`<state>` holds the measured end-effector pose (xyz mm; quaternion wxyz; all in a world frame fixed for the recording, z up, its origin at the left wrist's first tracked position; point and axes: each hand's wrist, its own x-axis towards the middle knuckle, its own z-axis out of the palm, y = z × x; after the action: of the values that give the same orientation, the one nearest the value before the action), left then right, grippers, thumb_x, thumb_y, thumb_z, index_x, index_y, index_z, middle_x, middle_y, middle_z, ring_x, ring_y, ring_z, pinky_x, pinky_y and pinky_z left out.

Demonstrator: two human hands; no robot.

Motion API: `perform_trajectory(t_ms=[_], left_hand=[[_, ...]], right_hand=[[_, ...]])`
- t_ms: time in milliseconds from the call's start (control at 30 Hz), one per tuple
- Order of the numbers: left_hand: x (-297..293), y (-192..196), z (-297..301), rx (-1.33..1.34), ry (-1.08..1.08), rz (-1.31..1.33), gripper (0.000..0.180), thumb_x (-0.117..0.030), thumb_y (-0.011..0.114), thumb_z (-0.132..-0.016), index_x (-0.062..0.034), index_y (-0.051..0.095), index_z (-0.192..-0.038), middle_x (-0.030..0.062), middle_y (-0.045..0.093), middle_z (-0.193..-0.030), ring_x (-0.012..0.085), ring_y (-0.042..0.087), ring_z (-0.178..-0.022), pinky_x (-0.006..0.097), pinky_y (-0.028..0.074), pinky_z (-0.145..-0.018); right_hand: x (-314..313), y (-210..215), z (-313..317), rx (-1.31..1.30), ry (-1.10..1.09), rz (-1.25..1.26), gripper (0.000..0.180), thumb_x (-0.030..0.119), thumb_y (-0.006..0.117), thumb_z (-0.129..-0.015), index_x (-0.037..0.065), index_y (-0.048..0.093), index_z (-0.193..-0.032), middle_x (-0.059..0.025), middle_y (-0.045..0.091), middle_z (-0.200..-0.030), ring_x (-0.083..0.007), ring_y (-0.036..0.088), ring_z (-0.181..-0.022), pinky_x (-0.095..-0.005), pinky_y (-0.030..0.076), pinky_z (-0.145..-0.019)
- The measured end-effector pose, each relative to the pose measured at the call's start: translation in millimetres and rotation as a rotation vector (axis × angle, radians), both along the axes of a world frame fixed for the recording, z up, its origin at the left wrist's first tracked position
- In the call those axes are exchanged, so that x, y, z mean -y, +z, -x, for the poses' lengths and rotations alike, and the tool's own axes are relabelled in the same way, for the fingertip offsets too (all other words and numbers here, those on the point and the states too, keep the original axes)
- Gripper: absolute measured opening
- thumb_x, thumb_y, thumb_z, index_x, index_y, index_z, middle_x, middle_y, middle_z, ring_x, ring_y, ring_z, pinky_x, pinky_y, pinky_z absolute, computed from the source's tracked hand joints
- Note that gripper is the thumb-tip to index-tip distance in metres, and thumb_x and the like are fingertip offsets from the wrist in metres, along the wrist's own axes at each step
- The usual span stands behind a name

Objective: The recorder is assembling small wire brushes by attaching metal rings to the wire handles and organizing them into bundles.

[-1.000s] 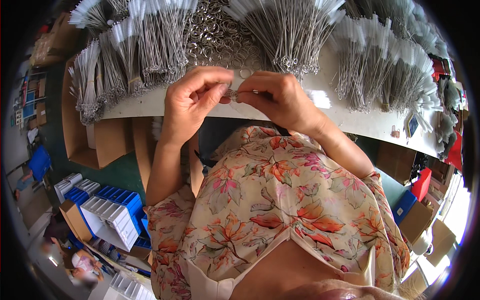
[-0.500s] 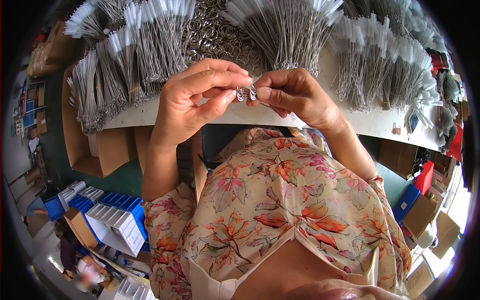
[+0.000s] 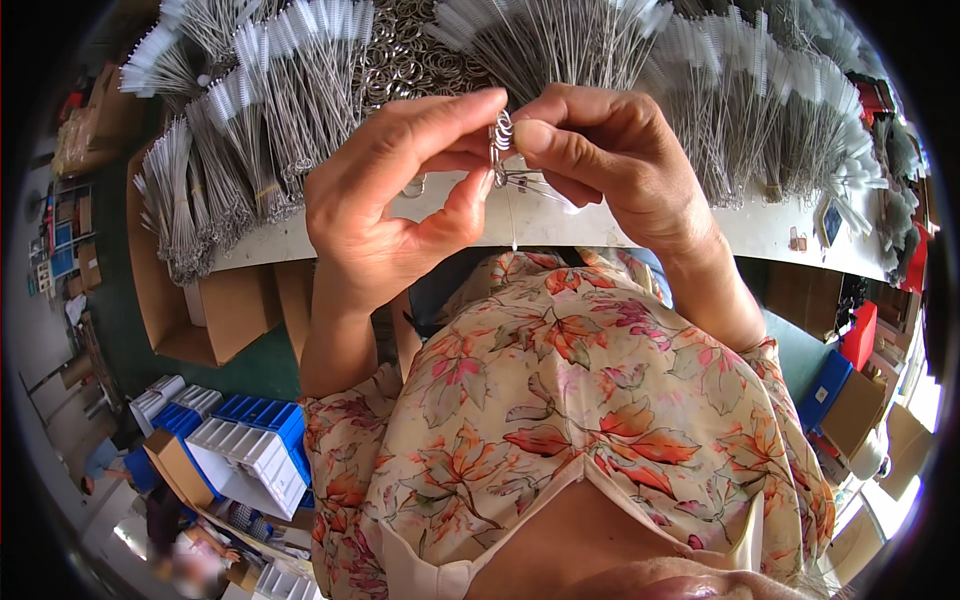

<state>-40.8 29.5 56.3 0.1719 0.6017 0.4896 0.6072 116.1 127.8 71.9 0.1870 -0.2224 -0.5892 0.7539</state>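
Note:
My left hand [image 3: 385, 195] and my right hand [image 3: 625, 150] meet above the near part of the table. Between the left index fingertip and thumb is a shiny metal ring [image 3: 493, 155], seen nearly edge-on. Against it my right thumb and forefinger pinch a small stack of wire loops [image 3: 504, 130]. Thin wires [image 3: 525, 182] with a pale tip stick out beneath the right hand; whether they run on from the loops is partly hidden by the fingers. Beyond the hands lies a heap of loose metal rings [image 3: 430, 60].
Bundles of wire-handled brushes with white bristles stand left [image 3: 290, 90], centre [image 3: 560, 50] and right [image 3: 720, 110] on the white table [image 3: 285, 235]. A cardboard box [image 3: 215, 310] sits below the left edge. Blue and white bins [image 3: 245, 450] are on the left, with another person beyond.
Both hands have risen and moved slightly closer to the camera. The loops and the ring, apart side by side before, now sit together, and the left fingers have spread wider around the ring.

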Motion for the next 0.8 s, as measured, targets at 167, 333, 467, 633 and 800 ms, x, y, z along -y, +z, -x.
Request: perform_trajectory(t_ms=[167,333,467,633,800], left_hand=[[-2.8,1.3,3.5,-0.147,0.004,-0.069,0.033,0.009,0.064,-0.069,0.0009,0.063,-0.101,0.0128,0.062,-0.091,0.0155,0.064,-0.074,0.023,0.055,-0.063],[-4.3,1.6,-0.3,-0.1,0.012,-0.081,0.032,0.009,0.063,-0.07,0.0039,0.062,-0.101,0.0139,0.063,-0.093,0.0171,0.065,-0.075,0.024,0.055,-0.065],[-2.2,-0.9,-3.4,-0.03,0.048,-0.109,0.034,0.01,0.062,-0.071,0.0077,0.058,-0.104,0.0159,0.062,-0.096,0.0192,0.065,-0.078,0.026,0.055,-0.068],[-4.3,-1.6,-2.3,-0.05,0.047,-0.142,0.036,0.011,0.062,-0.071,0.0078,0.057,-0.106,0.0167,0.063,-0.095,0.0198,0.065,-0.078,0.026,0.055,-0.069],[-5.1,0.2,-2.3,-0.044,0.065,-0.131,0.035,0.01,0.063,-0.071,0.0077,0.058,-0.106,0.017,0.063,-0.094,0.0197,0.065,-0.078,0.026,0.055,-0.069]], right_hand=[[0.8,2.0,-0.5,-0.012,0.008,0.02,0.018,0.02,0.062,-0.085,0.002,0.066,-0.088,0.0022,0.057,-0.067,-0.0027,0.043,-0.055,-0.0184,0.035,-0.048],[1.5,2.4,0.1,-0.051,-0.019,0.043,0.019,0.02,0.062,-0.085,0.001,0.065,-0.086,0.002,0.056,-0.066,-0.003,0.044,-0.055,-0.0185,0.035,-0.048],[1.1,2.3,0.0,-0.097,-0.029,0.043,0.02,0.021,0.063,-0.084,0.002,0.065,-0.086,0.0025,0.055,-0.064,-0.003,0.044,-0.055,-0.0185,0.034,-0.048],[-0.1,3.8,1.4,-0.082,-0.035,-0.013,0.018,0.02,0.064,-0.083,0.003,0.066,-0.086,0.0028,0.054,-0.062,-0.003,0.044,-0.054,-0.0186,0.035,-0.048],[-4.0,6.8,3.8,-0.089,-0.011,-0.071,0.016,0.018,0.065,-0.082,0.002,0.066,-0.085,0.0022,0.056,-0.064,-0.0032,0.045,-0.053,-0.0186,0.036,-0.048]])
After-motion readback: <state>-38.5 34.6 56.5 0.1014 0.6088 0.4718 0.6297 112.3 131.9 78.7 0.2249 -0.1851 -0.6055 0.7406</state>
